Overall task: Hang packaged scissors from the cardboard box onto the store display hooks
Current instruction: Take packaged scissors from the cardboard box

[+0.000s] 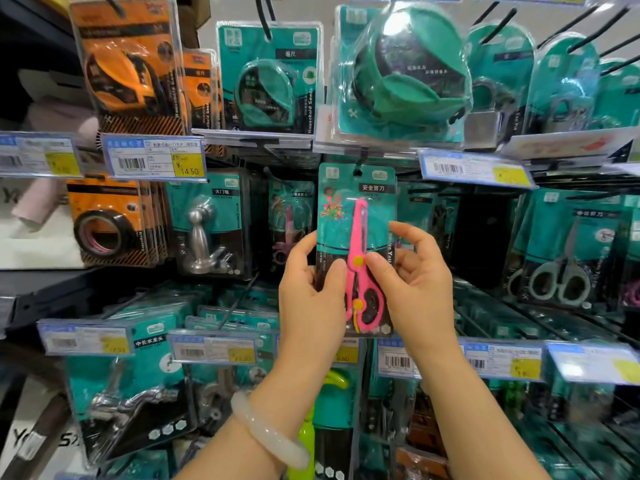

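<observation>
Scissors pack going onto the hook

Pack of pink safety scissors held upright against the display, teal card, clear blister. Its hang hole at the top sits at the tip of a black display hook under the price rail; whether the hook is already through the hole cannot be told from here.

Left hand, white bangle on the wrist, grips the pack's lower left edge, thumb on the front, fingers curled behind. Right hand pinches the right edge, thumb pressed on the blister near the yellow pivot, fingers curled round the side. Neither hand is free.

Judgement on doing it well: keep the card square to the hook, steer the hole with both hands, and slide the pack straight back along the prong rather than tilting it. Let go only once the card hangs on its own weight. More pink scissors packs hang just to the left, further back. Risk: a bent card top or a missed hole drops the pack.

Cardboard box not in view.
</observation>
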### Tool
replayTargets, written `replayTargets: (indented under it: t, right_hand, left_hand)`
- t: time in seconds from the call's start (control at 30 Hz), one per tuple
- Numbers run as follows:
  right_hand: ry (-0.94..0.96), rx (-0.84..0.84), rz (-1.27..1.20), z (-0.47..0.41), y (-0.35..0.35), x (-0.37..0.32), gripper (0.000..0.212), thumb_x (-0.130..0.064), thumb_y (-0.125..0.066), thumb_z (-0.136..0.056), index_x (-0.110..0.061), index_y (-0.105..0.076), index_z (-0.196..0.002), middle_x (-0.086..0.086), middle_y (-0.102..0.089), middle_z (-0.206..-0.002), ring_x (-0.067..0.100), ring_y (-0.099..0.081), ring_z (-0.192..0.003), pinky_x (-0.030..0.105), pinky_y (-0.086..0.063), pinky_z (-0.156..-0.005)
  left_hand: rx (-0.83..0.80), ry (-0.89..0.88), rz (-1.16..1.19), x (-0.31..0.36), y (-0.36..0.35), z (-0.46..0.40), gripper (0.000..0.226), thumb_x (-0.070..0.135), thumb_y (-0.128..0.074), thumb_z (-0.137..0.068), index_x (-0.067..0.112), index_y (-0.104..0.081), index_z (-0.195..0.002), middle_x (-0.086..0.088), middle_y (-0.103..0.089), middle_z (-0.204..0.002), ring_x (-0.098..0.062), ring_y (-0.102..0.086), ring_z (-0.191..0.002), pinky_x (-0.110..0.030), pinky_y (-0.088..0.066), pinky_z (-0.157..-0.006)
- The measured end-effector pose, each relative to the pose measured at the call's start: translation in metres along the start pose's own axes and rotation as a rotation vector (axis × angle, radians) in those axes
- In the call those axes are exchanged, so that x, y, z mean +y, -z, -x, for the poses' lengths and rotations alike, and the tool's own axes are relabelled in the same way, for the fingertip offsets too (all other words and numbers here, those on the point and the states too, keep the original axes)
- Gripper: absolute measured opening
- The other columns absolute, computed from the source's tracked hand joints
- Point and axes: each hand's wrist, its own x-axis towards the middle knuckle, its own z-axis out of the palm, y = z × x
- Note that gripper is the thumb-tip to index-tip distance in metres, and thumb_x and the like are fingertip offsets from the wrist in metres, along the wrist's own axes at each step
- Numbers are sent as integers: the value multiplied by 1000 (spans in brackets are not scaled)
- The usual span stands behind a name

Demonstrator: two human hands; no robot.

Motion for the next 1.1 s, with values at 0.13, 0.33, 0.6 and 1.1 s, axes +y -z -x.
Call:
replayTargets:
  t: [0.13, 0.33, 0.6, 1.1]
  right_hand:
    - [-5, -5, 36, -2, 0, 4, 35, -14, -68, -83, -36, -51, -104, 9, -68, -81, 18, -68, -69, 36, -57, -62]
    - [-10, -7, 116, -1, 1, 11, 33, -20, -68, -84, -41, -51, -104, 14, -66, -84, 33, -67, -77, 45, -56, -64]
    - [-95, -2, 226, -28, 1, 17, 29, -16, -67, -84, -31, -51, -103, 21, -62, -78, 38, -62, -71, 46, -52, -66]
    - [-277, -86, 885, -62, -22, 29, 48, -11, -59, -88, -15, -33, -128, 10, -41, -125, 29, -50, -103, 40, -47, -81]
  left_hand:
    - [1, -1, -32, -1, 0, 0, 36, 10, -54, -94, 45, -50, -105, -4, -70, -85, -14, -68, -69, -22, -55, -56]
    - [-2, 37, -80, -5, -1, 0, 38, 12, -53, -95, 50, -51, -96, -3, -71, -81, -18, -69, -72, -33, -59, -64]
    - [-66, 92, -159, -11, -2, -23, 36, 5, -54, -92, 39, -52, -102, -3, -69, -85, -21, -67, -72, -28, -55, -58]
    - [-316, 210, -1168, -41, -2, -76, 67, 17, -57, -89, 11, -23, -147, -18, -35, -138, -37, -41, -125, -41, -42, -95]
